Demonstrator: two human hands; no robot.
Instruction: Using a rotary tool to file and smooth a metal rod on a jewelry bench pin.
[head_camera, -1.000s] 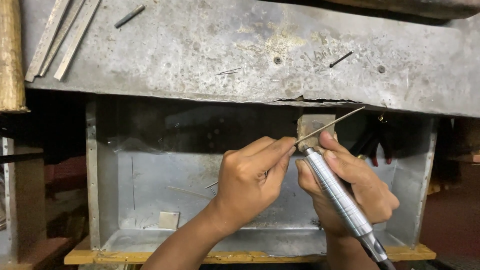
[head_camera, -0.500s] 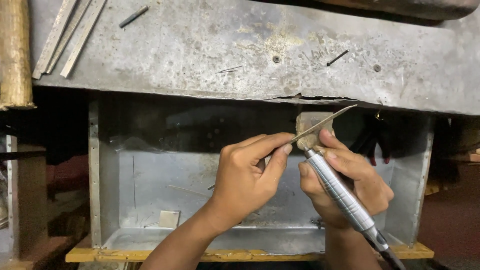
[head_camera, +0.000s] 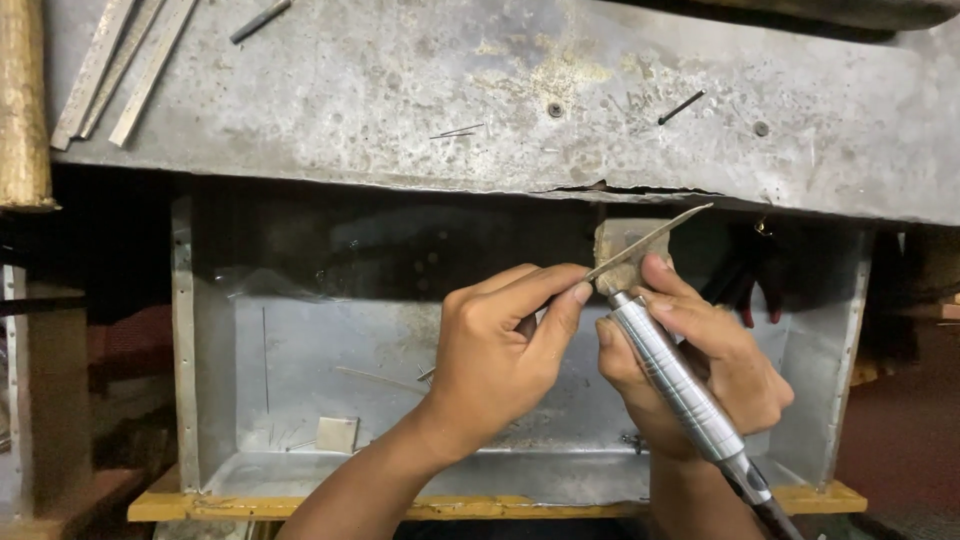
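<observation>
My left hand (head_camera: 500, 350) pinches the near end of a thin pointed metal strip (head_camera: 655, 238), which slants up to the right and rests against a small wooden peg (head_camera: 622, 248) under the bench edge. My right hand (head_camera: 705, 360) grips a silver pen-shaped rotary tool (head_camera: 680, 385) like a pen. The tool's tip touches the strip just in front of the peg. Its cable end runs off toward the lower right.
A worn grey metal bench top (head_camera: 400, 90) fills the upper frame, with flat metal bars (head_camera: 120, 60) at its left and small nails (head_camera: 680, 105) lying on it. Below is an open metal tray drawer (head_camera: 300, 400) holding a small square plate (head_camera: 336, 433).
The strip's far tip has dropped slightly and both hands have shifted a little; the grip on strip and tool is unchanged.
</observation>
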